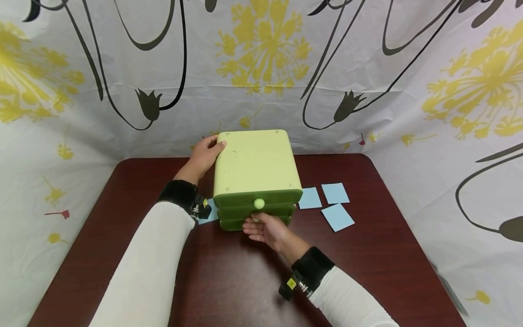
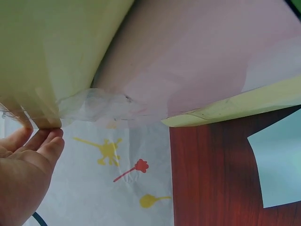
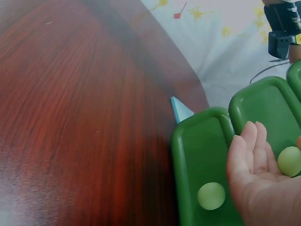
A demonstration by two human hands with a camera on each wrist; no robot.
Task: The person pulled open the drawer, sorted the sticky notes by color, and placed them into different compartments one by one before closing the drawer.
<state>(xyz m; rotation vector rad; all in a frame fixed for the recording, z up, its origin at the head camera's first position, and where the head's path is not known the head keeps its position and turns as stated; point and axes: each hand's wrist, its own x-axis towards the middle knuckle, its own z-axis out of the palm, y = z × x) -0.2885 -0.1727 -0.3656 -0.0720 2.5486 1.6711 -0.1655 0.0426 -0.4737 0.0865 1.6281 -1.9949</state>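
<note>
A small drawer cabinet (image 1: 255, 163) with a pale yellow-green top and stacked green drawer fronts stands on the table. My left hand (image 1: 203, 156) holds its far left top corner, thumb on the top and the other fingers at the side. Clear tape (image 2: 108, 104) shows near those fingers in the left wrist view. At the front, my right hand (image 1: 269, 231) pinches the round middle drawer knob (image 3: 290, 161), with its other fingers held fairly straight in front of the drawers. The top knob (image 1: 259, 203) and bottom knob (image 3: 211, 196) are untouched. All drawers look closed.
Light blue square notes (image 1: 337, 217) lie on the dark red-brown table (image 1: 367, 263) right of the cabinet. Another blue note (image 1: 209, 212) lies left of it, partly covered by my left wrist's camera. A patterned white sheet (image 1: 261, 104) hangs behind the table and along its sides.
</note>
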